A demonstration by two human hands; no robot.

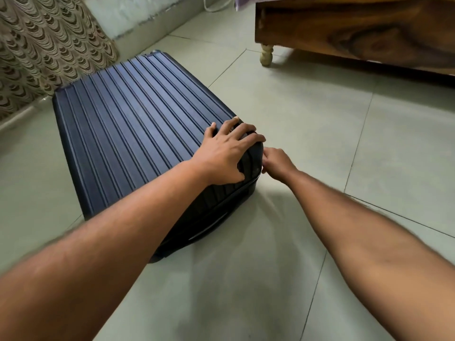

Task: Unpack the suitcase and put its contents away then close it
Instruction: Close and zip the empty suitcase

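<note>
Presently, head view, one frame only.

Item 1: dark navy hard-shell suitcase w/ lengthwise ribs [138, 124]. Lies flat on pale grey-green tiled floor [320, 134], shell halves together, ribbed face up. Far end near the wall, near end toward the person. Dark side band w/ zip line runs along the near-right edge; a handle-like strip shows low on that side, blurred.

Item 2: left hand [227, 153]. Palm down on the suitcase's near-right corner, fingers spread wide and draped over the rounded corner, thumb on the near side of the corner. Presses on the shell; nothing pinched. Forearm crosses the frame from lower left.

Item 3: right hand [277, 161]. Just beside same corner, at the seam level on the right side. Fingers bunched together toward the edge, touching it; looks like a pinch at the zip line, but what is between the fingertips is too small to tell. Forearm comes in from lower right.

Item 4: brown wooden bed frame w/ strong grain [357, 30], upper right, standing on a cream turned leg [266, 55]. Well apart from suitcase.

Item 5: beige-brown curtain w/ scallop pattern [41, 45], upper left, hanging down just behind the suitcase's far-left corner.

Item 6: pale wall [147, 11], scuffed at the base, behind the curtain.
</note>
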